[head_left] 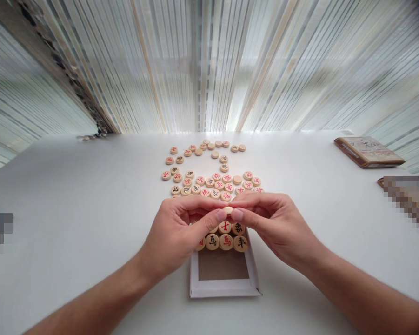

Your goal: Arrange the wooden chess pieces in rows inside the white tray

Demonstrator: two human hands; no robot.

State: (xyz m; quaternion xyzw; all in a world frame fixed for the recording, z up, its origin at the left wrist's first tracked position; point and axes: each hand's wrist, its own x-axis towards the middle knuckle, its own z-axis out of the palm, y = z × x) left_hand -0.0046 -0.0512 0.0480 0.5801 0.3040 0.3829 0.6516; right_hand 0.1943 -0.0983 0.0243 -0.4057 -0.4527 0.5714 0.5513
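Between the fingertips of my left hand [184, 223] and my right hand [268, 218], a round wooden xiangqi piece [228, 211] is pinched edge-on. Both hands are closed on it, thumbs facing me. Just below them lies a shallow white box [226, 288] with a brown bottom, holding rows of xiangqi pieces marked with red and black characters. A red-marked piece [226, 242] and a black-marked piece [212, 241] show in the nearest row. My hands hide the box's far part. Beyond them, many loose pieces [216, 177] lie spread on the white table.
At the far right of the white table [90, 223] lies a brown-edged box lid [369, 151] with a picture on top. Another brown object [408, 200], partly pixelated, sits at the right edge. A striped string curtain [181, 70] hangs behind the table.
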